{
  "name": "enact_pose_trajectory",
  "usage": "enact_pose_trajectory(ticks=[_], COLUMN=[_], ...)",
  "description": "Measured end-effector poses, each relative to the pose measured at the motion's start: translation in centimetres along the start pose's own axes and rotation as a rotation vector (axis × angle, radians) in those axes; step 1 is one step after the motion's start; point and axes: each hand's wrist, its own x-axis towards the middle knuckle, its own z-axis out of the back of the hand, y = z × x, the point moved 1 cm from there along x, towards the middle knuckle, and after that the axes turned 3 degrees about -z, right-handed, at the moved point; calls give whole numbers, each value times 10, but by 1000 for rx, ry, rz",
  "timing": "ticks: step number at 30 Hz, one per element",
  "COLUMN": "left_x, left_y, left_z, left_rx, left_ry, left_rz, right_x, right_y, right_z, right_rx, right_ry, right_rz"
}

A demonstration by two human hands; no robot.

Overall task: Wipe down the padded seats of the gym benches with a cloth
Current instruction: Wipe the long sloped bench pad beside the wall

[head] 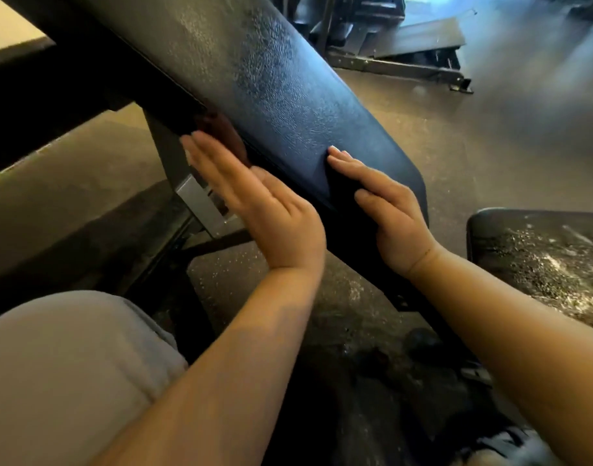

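A long black padded bench back (275, 85) slants from the upper left down to the middle of the view. My left hand (254, 200) lies flat with straight fingers against the pad's left side edge. My right hand (382, 203) rests flat on the pad's lower end, fingers straight and pointing up along it. A dark patch under the right hand's fingers may be a cloth, but I cannot tell. A second black padded seat (544, 260), speckled with white marks, sits at the right.
The bench's metal frame and bracket (201, 203) stand below the pad at the left. My grey-trousered knee (70, 371) fills the lower left. Another machine's steel frame (406, 58) lies on the rubber floor at the top right.
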Motion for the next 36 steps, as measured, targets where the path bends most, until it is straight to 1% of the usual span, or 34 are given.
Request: enact_pose_trajectory(ticks=[2, 4, 6, 8, 10, 11, 15, 17, 19, 21, 23, 24, 26, 28, 29, 30, 31, 32, 34, 35, 36], left_x=[-49, -91, -113, -112, -92, -76, -21, -24, -47, -80, -114, -130, -156, -162, -157, -147, -135, -120, -86, -73, -65], left_y=[-13, -17, -10, 1, 4, 3, -6, -10, -16, -21, -20, -18, -9, -1, 1, 1, -1, -4, -8, -9, -10], left_z=[-5, -8, -6, -1, 2, 3, 1, 0, -3, -9, -13, -14, -12, -5, -3, -2, -2, -4, -9, -11, -13], left_rx=[8, 49, 138, 198, 196, 178, 100, 131, 162, 169, 239, 311, 433, 444, 455, 461, 459, 453, 462, 468, 474], left_ry=[114, 250, 382, 454, 459, 429, 186, 150, 190, 264, 349, 398, 573, 725, 754, 752, 714, 629, 401, 325, 292], left_rz=[40, 1, -138, -268, -316, -320, -215, -203, -228, -226, -251, -319, -544, -718, -774, -812, -824, -800, -660, -581, -518], right_x=[-3, -4, -6, -10, -13, -14, -22, -27, -33, -40, -45, -48, -54, -60, -62, -62, -61, -61, -63, -67, -71], right_y=[-2, -3, -4, -7, -12, -14, -21, -24, -27, -31, -31, -32, -33, -36, -38, -39, -40, -40, -42, -42, -44], right_z=[0, 1, 3, 6, 10, 11, 17, 21, 24, 26, 28, 29, 32, 34, 35, 36, 36, 37, 38, 39, 41], right_rx=[59, 95, 96, 100, 115, 122, 100, 95, 105, 136, 189, 206, 238, 274, 293, 317, 336, 342, 316, 303, 302], right_ry=[-53, -78, -77, -83, -103, -108, -117, -130, -162, -209, -289, -340, -429, -475, -489, -500, -510, -519, -516, -506, -496], right_rz=[-13, -21, -24, -23, -22, -22, -53, -77, -103, -127, -161, -179, -222, -253, -260, -269, -276, -278, -286, -296, -306])
